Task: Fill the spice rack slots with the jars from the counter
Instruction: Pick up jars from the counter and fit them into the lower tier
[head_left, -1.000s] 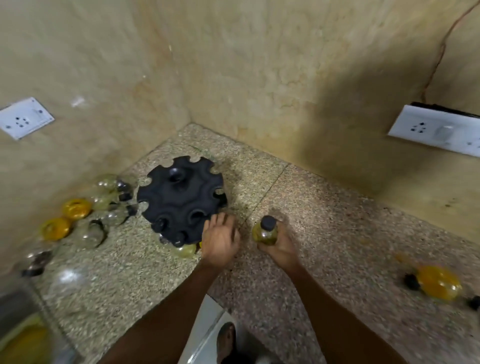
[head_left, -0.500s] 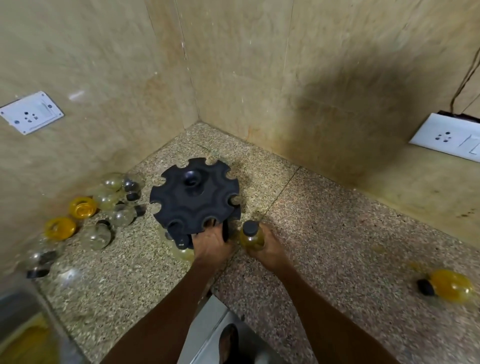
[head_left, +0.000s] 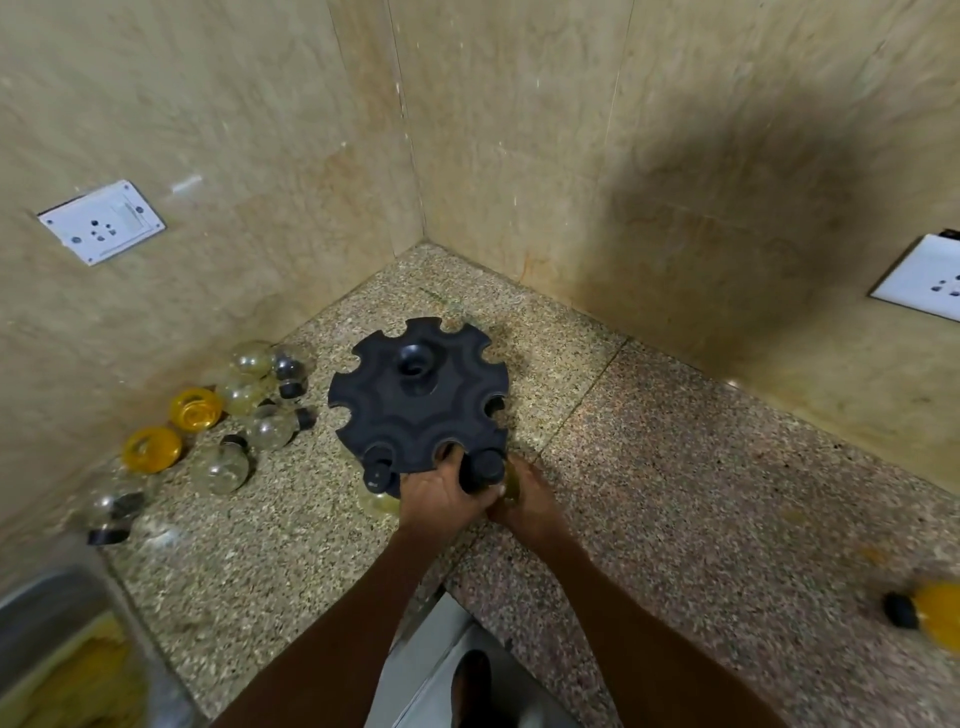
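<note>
A round black spice rack (head_left: 415, 405) with notched slots stands in the counter's corner. My left hand (head_left: 436, 493) grips its near rim, fingers hooked into a slot. My right hand (head_left: 530, 501) holds a yellow jar with a black cap (head_left: 488, 467) against a slot on the rack's near right edge. Another black-capped jar (head_left: 378, 475) sits in the slot to the left of my hands. Several loose jars (head_left: 244, 415), clear and yellow, lie on the counter left of the rack.
A yellow jar (head_left: 930, 613) lies far right on the counter. Wall sockets sit on the left wall (head_left: 101, 221) and right wall (head_left: 919, 283). A steel sink (head_left: 47, 613) is at the lower left. The counter's front edge (head_left: 447, 592) runs below my arms.
My right hand has carried the jar left, up to the rack's near edge. My left hand has shifted from resting on the rack's edge to gripping it. The view has moved closer.
</note>
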